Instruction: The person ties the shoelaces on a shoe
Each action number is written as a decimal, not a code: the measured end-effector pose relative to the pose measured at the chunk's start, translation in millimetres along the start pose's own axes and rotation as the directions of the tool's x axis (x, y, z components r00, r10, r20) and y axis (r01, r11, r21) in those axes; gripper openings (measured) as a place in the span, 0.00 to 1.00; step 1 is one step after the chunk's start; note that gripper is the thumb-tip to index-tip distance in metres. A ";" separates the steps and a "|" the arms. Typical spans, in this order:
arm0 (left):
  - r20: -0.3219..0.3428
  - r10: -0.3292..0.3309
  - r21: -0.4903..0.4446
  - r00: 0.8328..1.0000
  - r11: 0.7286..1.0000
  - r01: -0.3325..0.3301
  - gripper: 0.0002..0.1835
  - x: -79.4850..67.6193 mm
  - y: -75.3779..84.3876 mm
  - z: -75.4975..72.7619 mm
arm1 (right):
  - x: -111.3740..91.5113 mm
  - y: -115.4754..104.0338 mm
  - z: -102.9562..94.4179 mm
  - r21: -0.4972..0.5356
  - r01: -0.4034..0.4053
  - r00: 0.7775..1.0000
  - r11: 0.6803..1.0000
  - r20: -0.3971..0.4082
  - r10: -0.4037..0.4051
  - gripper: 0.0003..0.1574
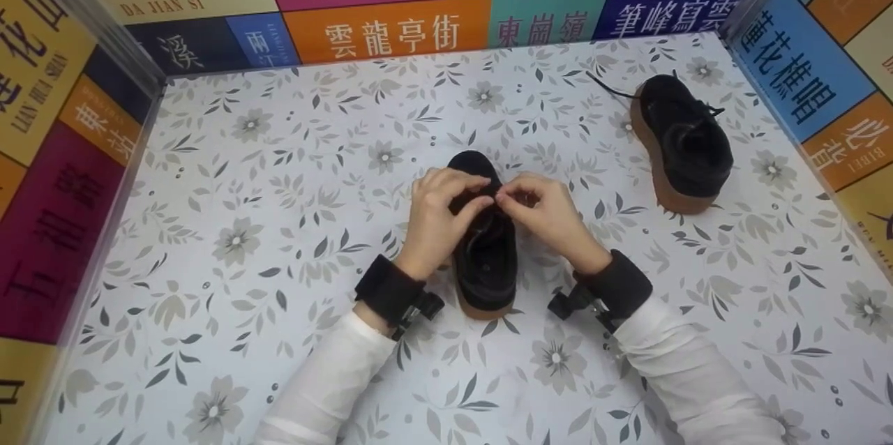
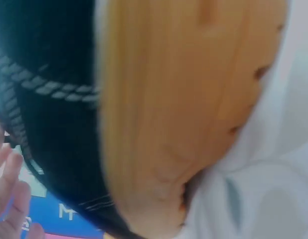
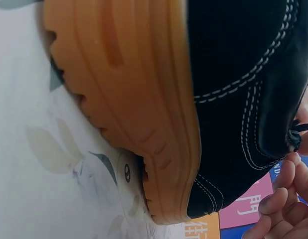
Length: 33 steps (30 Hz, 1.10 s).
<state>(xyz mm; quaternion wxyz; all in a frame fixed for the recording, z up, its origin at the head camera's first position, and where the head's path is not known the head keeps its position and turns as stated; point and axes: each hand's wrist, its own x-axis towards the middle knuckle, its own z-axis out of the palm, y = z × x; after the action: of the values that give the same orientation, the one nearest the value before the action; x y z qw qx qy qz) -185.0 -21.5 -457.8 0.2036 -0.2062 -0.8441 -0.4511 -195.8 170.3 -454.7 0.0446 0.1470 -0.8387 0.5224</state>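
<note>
A black shoe [image 1: 490, 284] with a tan sole and pale stitching stands upright mid-table, toe pointing away. My left hand [image 1: 437, 211] arches over its left side, and my right hand [image 1: 549, 213] comes in from the right. Thumb and forefinger of each meet over the lacing, the two hands' tips almost touching. In the right wrist view a bit of black shoelace [image 3: 304, 127] shows at the fingertips, by the top eyelets. Both hands appear to pinch the lace, though the fingers cover most of it. The left wrist view shows mainly the blurred sole [image 2: 169, 109].
A second black shoe [image 1: 687, 145] stands at the back right, toe away, with a loose lace end trailing to its left. Flower-patterned white sheeting covers the table [image 1: 279, 333]. Colourful lettered panels [image 1: 391, 26] wall the back and both sides.
</note>
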 end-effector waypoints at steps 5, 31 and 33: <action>0.005 0.116 0.076 0.993 0.990 -0.116 0.10 4.3 4.5 -4.4 | 0.6 -0.9 -1.6 -0.018 0.014 1.000 1.000 0.015 -0.014 0.04; 0.092 0.143 0.213 0.985 0.964 -0.160 0.07 6.1 -0.6 -22.5 | 7.1 -6.8 -33.9 -0.243 0.198 0.967 0.950 0.206 -0.149 0.05; 0.105 0.158 0.237 0.982 0.955 -0.179 0.08 5.8 -3.2 -23.9 | 8.0 -6.6 -37.2 -0.272 0.228 0.959 0.935 0.229 -0.167 0.05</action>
<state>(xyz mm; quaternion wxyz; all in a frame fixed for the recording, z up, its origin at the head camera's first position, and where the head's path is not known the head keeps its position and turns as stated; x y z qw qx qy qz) -187.8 -42.4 -444.7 0.2293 -0.2697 -0.8805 -0.3152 -204.4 199.1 -430.3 0.0333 0.2748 -0.8884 0.3662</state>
